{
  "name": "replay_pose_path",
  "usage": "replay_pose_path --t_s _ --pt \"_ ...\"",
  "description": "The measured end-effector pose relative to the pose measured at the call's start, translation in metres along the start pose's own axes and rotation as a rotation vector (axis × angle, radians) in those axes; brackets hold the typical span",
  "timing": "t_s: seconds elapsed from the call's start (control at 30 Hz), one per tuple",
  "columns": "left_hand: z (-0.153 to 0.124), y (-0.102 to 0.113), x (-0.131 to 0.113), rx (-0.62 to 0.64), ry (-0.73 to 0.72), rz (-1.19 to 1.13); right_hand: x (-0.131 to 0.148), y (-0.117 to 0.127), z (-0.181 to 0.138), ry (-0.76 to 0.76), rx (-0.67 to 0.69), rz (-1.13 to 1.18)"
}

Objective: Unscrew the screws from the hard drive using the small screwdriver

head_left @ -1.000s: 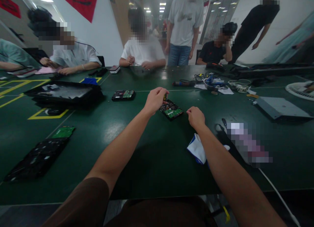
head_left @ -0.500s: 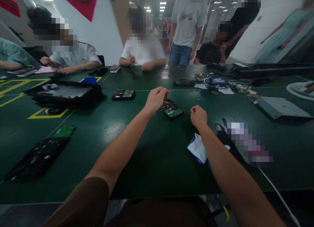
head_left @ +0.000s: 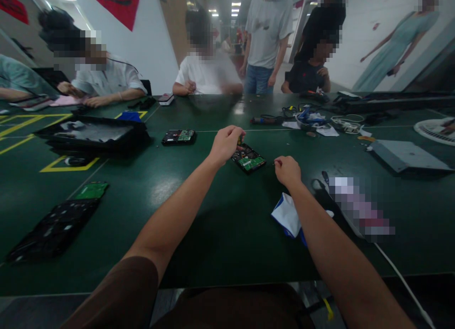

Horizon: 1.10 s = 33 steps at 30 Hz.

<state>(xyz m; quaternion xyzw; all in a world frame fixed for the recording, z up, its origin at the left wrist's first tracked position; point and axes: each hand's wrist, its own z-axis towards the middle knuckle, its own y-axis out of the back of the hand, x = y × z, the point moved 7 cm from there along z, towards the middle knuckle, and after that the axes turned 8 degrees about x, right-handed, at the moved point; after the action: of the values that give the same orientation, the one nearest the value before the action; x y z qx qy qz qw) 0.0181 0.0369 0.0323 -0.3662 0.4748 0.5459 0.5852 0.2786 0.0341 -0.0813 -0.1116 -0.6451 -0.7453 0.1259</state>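
Two bare hands over the green worktop (head_left: pixel 227 234). Opened drive (head_left: pixel 250 161) lies between them, angled, green board facing up on its near side.

Left hand (head_left: pixel 226 145): at the drive's far left corner, grip closed round a small yellow item (head_left: pixel 240 140), mostly hidden by fingers. Contact with drive: cannot tell.

Right hand (head_left: pixel 287 171): just right of drive, apart from it; thumb and forefinger pressed together. Dark speck at fingertips, too small to identify.

Nearby: second drive (head_left: pixel 178 137) farther left; white-and-blue cloth (head_left: pixel 285 215) partly under right forearm (head_left: pixel 320 229); black tray (head_left: pixel 95 132) well left; grey case (head_left: pixel 408 156) well right.
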Motion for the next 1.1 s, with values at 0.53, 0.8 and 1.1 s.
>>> replay_pose_path --t_s 0.53,0.8,1.1 --pt "0.000 0.001 0.000 0.013 0.014 0.013 0.015 0.016 -0.006 0.030 -0.113 0.075" --pt "0.001 0.000 0.003 0.026 0.001 0.015 0.079 0.016 -0.022 0.325 -0.064 0.192" --pt "0.002 0.001 0.004 0.017 -0.001 0.017 0.114 0.000 -0.019 0.393 -0.006 0.235"
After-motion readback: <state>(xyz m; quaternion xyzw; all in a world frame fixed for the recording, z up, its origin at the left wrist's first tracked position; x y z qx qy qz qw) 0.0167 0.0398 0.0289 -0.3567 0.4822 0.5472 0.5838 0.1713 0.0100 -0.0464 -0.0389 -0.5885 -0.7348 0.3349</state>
